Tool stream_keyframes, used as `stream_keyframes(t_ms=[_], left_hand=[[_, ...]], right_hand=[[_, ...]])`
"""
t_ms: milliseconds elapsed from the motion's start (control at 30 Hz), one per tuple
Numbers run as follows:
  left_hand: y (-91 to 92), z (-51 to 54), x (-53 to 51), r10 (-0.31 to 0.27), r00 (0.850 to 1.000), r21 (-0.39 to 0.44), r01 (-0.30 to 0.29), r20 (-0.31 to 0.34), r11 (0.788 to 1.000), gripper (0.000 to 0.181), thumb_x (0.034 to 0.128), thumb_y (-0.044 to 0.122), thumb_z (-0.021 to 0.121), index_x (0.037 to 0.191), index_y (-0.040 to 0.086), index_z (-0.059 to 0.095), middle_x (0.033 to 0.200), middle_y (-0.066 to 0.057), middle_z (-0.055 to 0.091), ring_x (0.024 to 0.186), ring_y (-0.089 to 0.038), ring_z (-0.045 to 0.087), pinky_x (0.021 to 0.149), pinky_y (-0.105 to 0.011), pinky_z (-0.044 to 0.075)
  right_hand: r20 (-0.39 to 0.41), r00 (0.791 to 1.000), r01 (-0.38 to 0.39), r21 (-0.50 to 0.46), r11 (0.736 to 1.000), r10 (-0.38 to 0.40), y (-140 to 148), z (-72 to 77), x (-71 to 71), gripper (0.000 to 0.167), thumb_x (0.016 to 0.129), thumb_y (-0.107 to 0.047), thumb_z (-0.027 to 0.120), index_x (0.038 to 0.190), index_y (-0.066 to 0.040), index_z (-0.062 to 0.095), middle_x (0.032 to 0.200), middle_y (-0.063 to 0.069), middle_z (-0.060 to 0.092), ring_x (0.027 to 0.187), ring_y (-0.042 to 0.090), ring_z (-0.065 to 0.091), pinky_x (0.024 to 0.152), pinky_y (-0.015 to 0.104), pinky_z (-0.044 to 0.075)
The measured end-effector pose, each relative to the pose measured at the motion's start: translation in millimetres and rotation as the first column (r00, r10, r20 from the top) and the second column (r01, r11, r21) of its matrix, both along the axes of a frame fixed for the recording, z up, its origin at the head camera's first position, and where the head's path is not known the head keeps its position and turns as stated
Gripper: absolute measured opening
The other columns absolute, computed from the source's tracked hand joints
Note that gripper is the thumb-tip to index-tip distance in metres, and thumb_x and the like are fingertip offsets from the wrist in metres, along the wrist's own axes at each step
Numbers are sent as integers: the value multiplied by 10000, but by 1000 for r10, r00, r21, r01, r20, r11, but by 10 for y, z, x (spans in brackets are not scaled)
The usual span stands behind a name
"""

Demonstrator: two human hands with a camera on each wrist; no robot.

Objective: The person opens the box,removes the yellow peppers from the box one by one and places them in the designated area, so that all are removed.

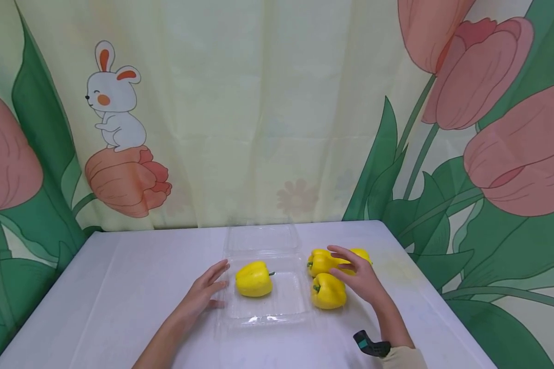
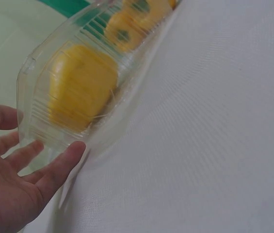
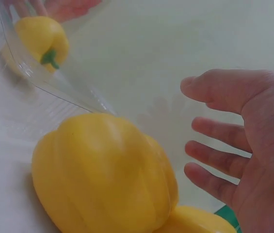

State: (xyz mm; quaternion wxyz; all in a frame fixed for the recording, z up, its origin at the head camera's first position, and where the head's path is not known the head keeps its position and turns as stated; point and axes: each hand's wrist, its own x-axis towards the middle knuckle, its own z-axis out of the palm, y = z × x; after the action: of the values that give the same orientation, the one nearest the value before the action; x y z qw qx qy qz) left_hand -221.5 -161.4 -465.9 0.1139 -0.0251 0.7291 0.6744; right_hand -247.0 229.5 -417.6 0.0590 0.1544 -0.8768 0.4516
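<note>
A clear plastic clamshell box (image 1: 286,307) lies unfolded on the table, its lid (image 1: 262,239) laid back toward the curtain. One yellow bell pepper (image 1: 254,280) rests on its side in the left part of the base, stem pointing right. My left hand (image 1: 201,293) is at the box's left wall with fingers spread. Right of the box sit a front yellow pepper (image 1: 329,291) and, behind it, more yellow peppers (image 1: 322,262), partly covered by my right hand (image 1: 357,277). That hand hovers by them, fingers loosely extended, and holds nothing; the right wrist view shows a gap between it and the nearest pepper (image 3: 103,174).
A white cloth covers the table (image 1: 134,287). Behind it hangs a curtain (image 1: 212,128) printed with tulips and a rabbit. A black band (image 1: 372,344) sits around my right wrist, below it a beige sleeve (image 1: 402,357).
</note>
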Motion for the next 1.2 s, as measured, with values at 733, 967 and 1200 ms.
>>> stream_keyframes(t_ms=[733,967,1200], left_hand=[[8,60,-5,-4,1000,-14,4,-15,1000,544,979,198,523,1489,283,351,1579,-17,329,1379,-330,386,759,-355,587],[8,38,-1,0,1000,-17,0,-7,1000,547,976,201,529,1487,284,353,1581,-23,325,1383,-336,381,760,-361,586],[10,12,16,4,1000,-8,-4,-3,1000,548,975,202,533,1487,280,353,1581,-22,325,1383,-335,384,758,-367,584]], right_hand=[[-2,999,-50,-11,999,50,-189,141,-49,509,886,-222,693,1367,-234,529,1404,47,551,1268,287,532,1008,497,487],[30,997,-69,-8,998,69,-256,125,-77,509,892,-192,681,1372,-250,525,1411,51,543,1276,301,523,1029,505,469],[25,996,-90,-5,996,90,-325,137,-74,521,886,-173,681,1377,-240,522,1411,48,544,1268,301,531,1026,502,472]])
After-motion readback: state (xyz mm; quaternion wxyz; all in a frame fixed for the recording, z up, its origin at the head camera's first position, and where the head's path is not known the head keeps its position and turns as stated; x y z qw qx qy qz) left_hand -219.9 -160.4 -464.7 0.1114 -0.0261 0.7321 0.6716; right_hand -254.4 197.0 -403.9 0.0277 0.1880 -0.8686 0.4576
